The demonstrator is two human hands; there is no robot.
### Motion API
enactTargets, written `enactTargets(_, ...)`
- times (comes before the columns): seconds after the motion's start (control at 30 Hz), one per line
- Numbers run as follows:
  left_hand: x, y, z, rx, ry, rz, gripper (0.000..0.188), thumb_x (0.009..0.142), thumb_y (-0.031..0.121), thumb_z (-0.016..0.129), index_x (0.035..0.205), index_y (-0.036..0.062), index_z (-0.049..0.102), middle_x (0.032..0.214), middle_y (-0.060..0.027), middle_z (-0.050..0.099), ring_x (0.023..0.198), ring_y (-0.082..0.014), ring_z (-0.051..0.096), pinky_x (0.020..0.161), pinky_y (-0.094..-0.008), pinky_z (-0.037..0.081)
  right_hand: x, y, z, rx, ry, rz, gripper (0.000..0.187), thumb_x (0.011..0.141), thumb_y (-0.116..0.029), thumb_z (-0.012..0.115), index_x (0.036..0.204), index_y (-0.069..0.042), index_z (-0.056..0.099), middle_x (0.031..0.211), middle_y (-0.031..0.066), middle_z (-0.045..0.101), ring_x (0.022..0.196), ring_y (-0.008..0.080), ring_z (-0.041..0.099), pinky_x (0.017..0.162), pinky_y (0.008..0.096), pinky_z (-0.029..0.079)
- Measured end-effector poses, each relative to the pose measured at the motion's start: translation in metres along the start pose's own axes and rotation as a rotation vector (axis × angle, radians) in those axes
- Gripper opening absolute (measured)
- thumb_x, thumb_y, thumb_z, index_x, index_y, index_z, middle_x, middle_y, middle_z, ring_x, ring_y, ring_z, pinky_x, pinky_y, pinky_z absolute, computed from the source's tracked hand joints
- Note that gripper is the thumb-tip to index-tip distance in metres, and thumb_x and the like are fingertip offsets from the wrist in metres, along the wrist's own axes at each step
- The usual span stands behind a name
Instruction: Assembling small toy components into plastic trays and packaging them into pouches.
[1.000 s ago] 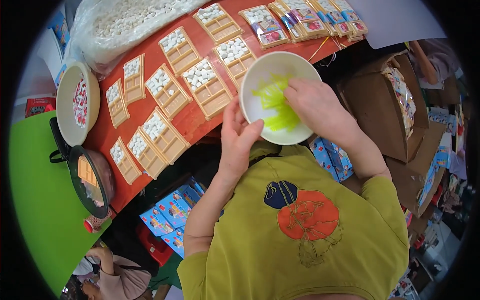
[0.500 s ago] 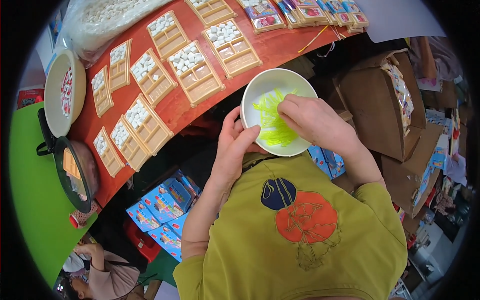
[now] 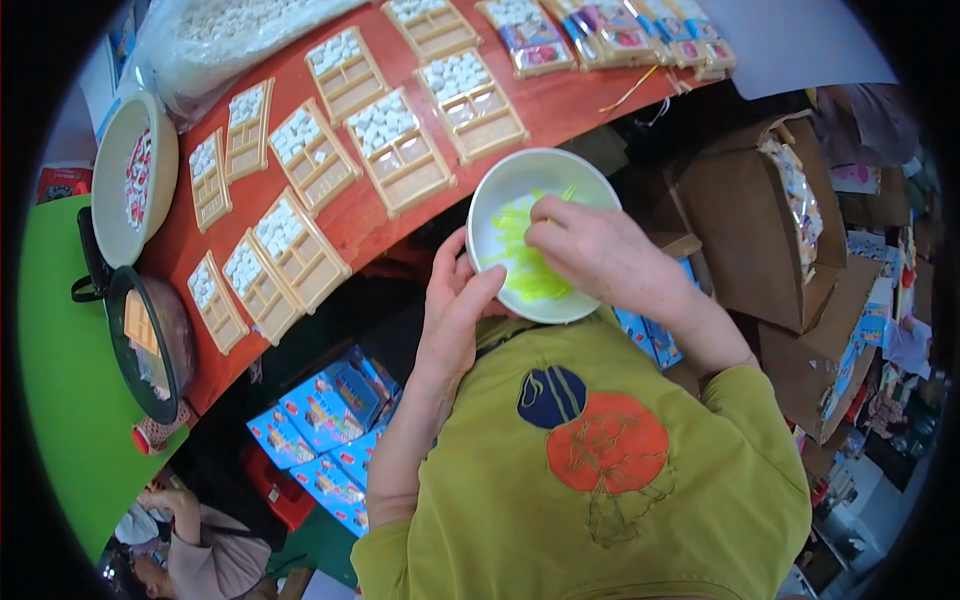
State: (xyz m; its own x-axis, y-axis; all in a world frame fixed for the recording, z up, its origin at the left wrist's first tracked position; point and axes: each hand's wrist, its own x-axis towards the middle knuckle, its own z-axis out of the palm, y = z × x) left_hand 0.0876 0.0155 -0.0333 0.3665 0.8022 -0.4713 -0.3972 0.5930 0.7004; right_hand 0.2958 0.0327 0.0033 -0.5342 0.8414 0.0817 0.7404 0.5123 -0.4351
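A white bowl [image 3: 590, 180] is tilted against my front, just off the table edge. My left hand [image 3: 455, 300] grips its left side, thumb over the rim and fingers around the outside. Inside lie many thin bright yellow-green plastic sticks [image 3: 535, 275]. My right hand [image 3: 600, 250] reaches into the bowl with its fingertips pinched together among the sticks; what the fingers hold is hidden. On the red table ahead stand several beige compartment trays [image 3: 400, 170], each with small white cubes [image 3: 384, 122] in its end section.
A bag of white cubes [image 3: 235, 25] lies at the back left. Beside it are a cream bowl [image 3: 160, 190] with red-and-white pieces and a dark-rimmed container [image 3: 170, 385]. Filled packs [image 3: 530, 40] line the far edge. Cartons [image 3: 750, 230] stand right; blue boxes [image 3: 320, 405] sit below. Another person [image 3: 200, 540] is lower left.
The bowl and both my hands have shifted slightly left and down in the picture. My right fingers remain pinched among the yellow-green sticks.
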Motion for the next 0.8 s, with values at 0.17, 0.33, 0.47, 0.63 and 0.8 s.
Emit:
enactTargets(0.17, -0.003, -0.001, -0.003, 0.001, 0.025, -0.014, 0.064, 0.092, 0.011, 0.061, 0.147, 0.0012, 0.028, 0.127, -0.0146, 0.059, 0.110, -0.0214, 0.063, 0.079, -0.0329, 0.058, 0.001, -0.004, -0.001, 0.042, -0.064, 0.009, 0.015, 0.082, -0.009, 0.068, 0.095, -0.007, 0.060, 0.094, 0.0076, 0.059, 0.083, 0.0286, 0.065, 0.068, 0.0411, 0.054)
enactTargets(0.33, -0.006, -0.001, -0.010, 0.002, 0.025, -0.010, 0.065, 0.093, 0.013, 0.062, 0.147, 0.0016, 0.028, 0.128, -0.0147, 0.059, 0.109, -0.0207, 0.063, 0.078, -0.0317, 0.058, 0.007, -0.010, -0.006, 0.088, -0.029, -0.003, 0.011, 0.085, -0.013, 0.067, 0.089, -0.006, 0.059, 0.088, 0.0087, 0.059, 0.078, 0.0289, 0.065, 0.066, 0.0413, 0.053)
enactTargets(0.47, -0.006, -0.003, -0.009, -0.008, 0.024, -0.012, 0.065, 0.093, 0.013, 0.063, 0.146, 0.0016, 0.028, 0.127, -0.0144, 0.059, 0.107, -0.0202, 0.064, 0.076, -0.0314, 0.058, 0.002, -0.005, -0.001, 0.048, -0.125, 0.006, 0.010, 0.088, -0.015, 0.060, 0.094, -0.006, 0.059, 0.088, 0.0114, 0.062, 0.083, 0.0327, 0.066, 0.068, 0.0441, 0.052)
enactTargets(0.63, -0.003, -0.005, -0.010, -0.072, -0.005, -0.025, 0.066, 0.092, 0.015, 0.064, 0.145, 0.0020, 0.028, 0.123, -0.0133, 0.060, 0.104, -0.0197, 0.064, 0.072, -0.0328, 0.059, 0.007, -0.008, 0.001, 0.121, -0.140, 0.016, 0.012, 0.087, -0.012, 0.066, 0.098, -0.006, 0.064, 0.088, 0.0105, 0.064, 0.080, 0.0321, 0.066, 0.066, 0.0422, 0.052)
enactTargets(0.8, -0.007, -0.005, -0.012, -0.078, 0.012, -0.007, 0.066, 0.091, 0.017, 0.065, 0.144, 0.0019, 0.029, 0.122, -0.0135, 0.060, 0.103, -0.0208, 0.065, 0.071, -0.0327, 0.059, 0.015, -0.004, 0.004, 0.398, 0.014, 0.010, 0.009, 0.084, -0.006, 0.069, 0.092, -0.004, 0.066, 0.088, 0.0083, 0.062, 0.079, 0.0234, 0.065, 0.064, 0.0346, 0.051)
